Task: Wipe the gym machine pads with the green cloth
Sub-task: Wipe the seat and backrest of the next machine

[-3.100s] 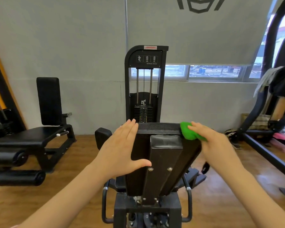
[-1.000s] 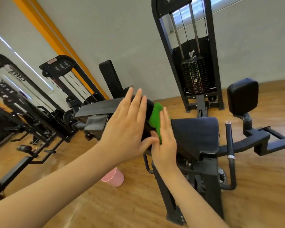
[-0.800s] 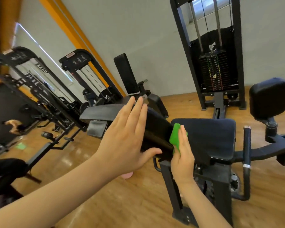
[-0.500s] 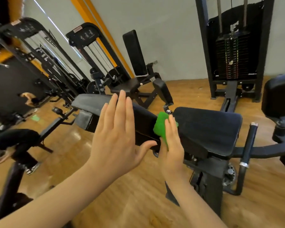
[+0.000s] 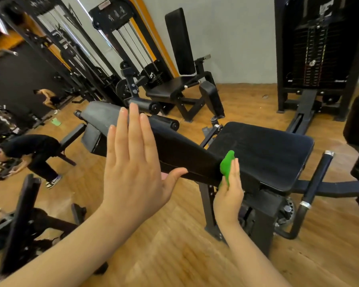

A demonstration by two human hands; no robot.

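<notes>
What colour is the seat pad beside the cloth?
Black, seen in the head view: the seat pad right of the green cloth.

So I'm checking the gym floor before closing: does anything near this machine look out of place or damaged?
One small thing: a green object lies loose on the wooden floor to the left, too small to identify. The back pad and seat pad show no tears. The right hand presses the green cloth where they meet.
</notes>
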